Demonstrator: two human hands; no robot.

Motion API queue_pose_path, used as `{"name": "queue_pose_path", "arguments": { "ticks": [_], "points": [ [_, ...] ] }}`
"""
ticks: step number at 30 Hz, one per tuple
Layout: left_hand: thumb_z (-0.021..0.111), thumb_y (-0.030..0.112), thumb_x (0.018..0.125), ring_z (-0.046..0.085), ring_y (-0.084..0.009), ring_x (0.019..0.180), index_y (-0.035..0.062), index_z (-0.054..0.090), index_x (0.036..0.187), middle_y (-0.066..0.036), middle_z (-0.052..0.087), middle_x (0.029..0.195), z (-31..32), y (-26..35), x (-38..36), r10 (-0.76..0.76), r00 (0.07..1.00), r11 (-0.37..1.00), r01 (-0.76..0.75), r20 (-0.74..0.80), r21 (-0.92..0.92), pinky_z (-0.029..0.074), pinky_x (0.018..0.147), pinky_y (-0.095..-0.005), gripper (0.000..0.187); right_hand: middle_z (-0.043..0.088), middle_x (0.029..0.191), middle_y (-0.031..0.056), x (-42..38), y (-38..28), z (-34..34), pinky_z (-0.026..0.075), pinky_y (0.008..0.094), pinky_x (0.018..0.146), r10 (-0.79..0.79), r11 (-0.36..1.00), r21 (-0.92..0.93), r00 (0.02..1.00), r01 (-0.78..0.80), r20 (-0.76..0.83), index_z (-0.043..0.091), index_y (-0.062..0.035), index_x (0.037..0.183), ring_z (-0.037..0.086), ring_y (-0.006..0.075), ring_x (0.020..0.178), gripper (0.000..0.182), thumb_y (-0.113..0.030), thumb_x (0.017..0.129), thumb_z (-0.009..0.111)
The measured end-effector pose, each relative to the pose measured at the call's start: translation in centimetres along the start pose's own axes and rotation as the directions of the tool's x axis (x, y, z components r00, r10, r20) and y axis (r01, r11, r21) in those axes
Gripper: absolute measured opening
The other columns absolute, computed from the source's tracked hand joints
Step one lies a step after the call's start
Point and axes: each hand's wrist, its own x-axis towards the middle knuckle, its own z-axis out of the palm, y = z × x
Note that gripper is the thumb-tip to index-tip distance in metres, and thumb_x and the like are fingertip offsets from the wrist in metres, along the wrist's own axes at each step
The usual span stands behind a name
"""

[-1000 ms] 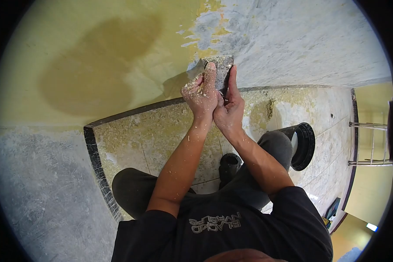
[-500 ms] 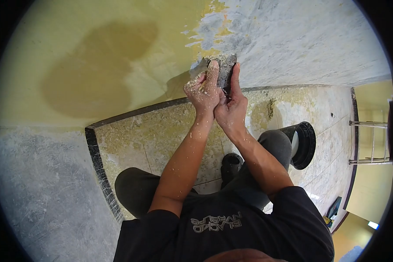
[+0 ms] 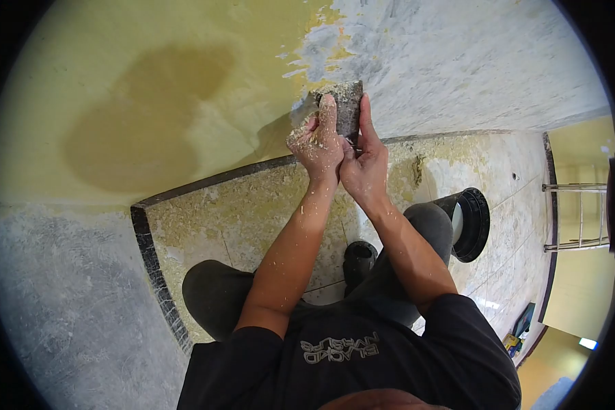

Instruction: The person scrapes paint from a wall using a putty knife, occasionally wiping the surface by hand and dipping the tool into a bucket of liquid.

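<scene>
1. Sanding block [image 3: 343, 108]: grey, crusted with pale dust, pressed flat against the wall [image 3: 150, 82] at the far side of the scene, right where yellow paint gives way to bare grey plaster [image 3: 471, 61].
2. Left hand [image 3: 316, 147]: speckled with paint flakes, fingers [image 3: 326, 113] curled and clamped on the block's left edge, index finger laid up along its face.
3. Right hand [image 3: 364, 167]: touching the left hand, fingers clamped on the block's right edge, one finger stretched straight up along its side.
4. Both forearms run from the near chest up to the block, side by side and nearly touching at the wrists.
5. Wall left of the block: yellow, with a large darker patch [image 3: 143, 123] well apart from the hands. Scraped flecks of yellow sit just above the block.
6. Floor [image 3: 205, 212]: pale tile littered with dust and yellow flakes, edged by a dark skirting strip [image 3: 212, 179] where it meets the wall.
7. Black round pipe fitting [image 3: 473, 224] stands on the floor to the right, beside the person's knee [image 3: 430, 222].
8. Metal ladder [image 3: 577, 215] at the far right edge, well apart from the work.
9. Person wears a dark shirt [image 3: 348, 355] with pale lettering, crouched close to the wall.
</scene>
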Motion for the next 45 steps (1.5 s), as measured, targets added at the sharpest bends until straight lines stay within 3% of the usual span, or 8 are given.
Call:
{"name": "queue_pose_path", "arguments": {
  "ticks": [15,27,31,33,39,40,41,45],
  "points": [
    [0.074,0.037,0.085,0.044,-0.0068,0.054,-0.0021,0.066,0.067,0.001,0.055,0.057,0.5,1.2,-0.5,0.096,0.993,0.99,-0.103,0.066,0.098,0.038,0.05,-0.0276,0.044,0.068,0.109,0.0217,0.3,0.1,0.0,0.05,0.0281,0.078,0.048,0.982,0.189,0.993,-0.028,-0.105,0.022,-0.0081,0.152,0.068,0.0219,0.092,0.073,0.003,0.086,0.053],
    [0.074,0.033,0.086,0.048,-0.0065,0.054,-0.0009,0.067,0.073,0.001,0.059,0.065,0.5,-1.2,-0.5,-0.106,0.994,0.99,0.108,0.019,-0.095,0.04,0.048,-0.0253,0.037,0.068,0.104,0.0242,0.0,0.0,-1.3,0.053,0.0353,0.069,0.088,0.965,-0.249,0.996,-0.082,0.012,0.021,-0.0057,0.151,0.071,0.0297,0.077,0.075,-0.003,0.086,0.057],
    [0.074,0.033,0.086,0.052,-0.0084,0.056,-0.0002,0.067,0.077,-0.001,0.061,0.067,0.2,-1.4,0.2,0.066,0.998,0.998,-0.066,-0.005,0.0,0.043,0.05,-0.0251,0.035,0.067,0.091,0.0265,0.4,-1.9,-2.1,0.051,0.0396,0.064,0.129,0.986,0.097,0.988,-0.137,0.09,0.026,-0.0069,0.149,0.066,0.0431,0.071,0.072,-0.005,0.085,0.059],
    [0.071,0.036,0.087,0.057,-0.0112,0.06,-0.0008,0.066,0.082,-0.004,0.063,0.072,0.6,-0.9,-0.7,0.081,0.99,0.994,-0.073,0.116,-0.078,0.046,0.053,-0.0269,0.037,0.067,0.087,0.0273,0.2,-4.8,-5.0,0.052,0.0415,0.066,0.402,0.906,0.096,0.909,-0.412,0.108,0.029,-0.0075,0.148,0.064,0.0462,0.074,0.071,-0.007,0.084,0.059],
    [0.057,0.048,0.093,0.066,-0.0238,0.073,0.0014,0.066,0.1,-0.014,0.069,0.084,2.5,-3.5,-5.2,-0.171,0.606,0.849,0.491,0.777,-0.197,0.05,0.069,-0.0376,0.048,0.068,0.091,0.0227,-0.9,-5.6,-23.9,0.051,0.0492,0.08,0.118,0.737,-0.668,0.993,-0.101,-0.019,0.055,-0.0154,0.132,0.064,0.042,0.087,0.053,-0.024,0.081,0.065],
    [0.057,0.05,0.092,0.066,-0.0259,0.08,0.0026,0.065,0.106,-0.015,0.069,0.091,2.9,-3.6,-5.5,-0.376,0.485,0.91,0.031,0.79,0.414,0.05,0.075,-0.0383,0.05,0.07,0.096,0.0221,-2.0,-6.2,-27.6,0.05,0.0382,0.08,0.195,0.595,-0.793,0.981,-0.129,-0.013,0.051,-0.015,0.137,0.068,0.0336,0.086,0.058,-0.019,0.081,0.066],
    [0.058,0.052,0.09,0.067,-0.0279,0.086,0.0038,0.064,0.112,-0.017,0.069,0.098,3.4,-3.7,-5.5,-0.562,0.482,0.456,-0.497,0.672,0.738,0.049,0.081,-0.0389,0.054,0.069,0.096,0.0224,-3.1,-4.7,-31.5,0.051,0.0393,0.082,0.292,0.476,-0.865,0.956,-0.159,-0.015,0.054,-0.0151,0.135,0.068,0.0342,0.086,0.057,-0.019,0.079,0.065],
    [0.065,0.052,0.084,0.063,-0.033,0.099,0.0094,0.061,0.124,-0.018,0.066,0.112,-0.5,-11.9,-3.9,-0.634,0.252,0.085,-0.917,0.731,0.39,0.049,0.088,-0.0416,0.058,0.069,0.081,0.0127,-8.4,5.3,-39.6,0.056,0.0332,0.053,0.883,0.04,-0.835,0.41,-0.548,-0.227,0.06,-0.018,0.128,0.067,0.0204,0.06,0.055,-0.013,0.073,0.057]
  ]
}}
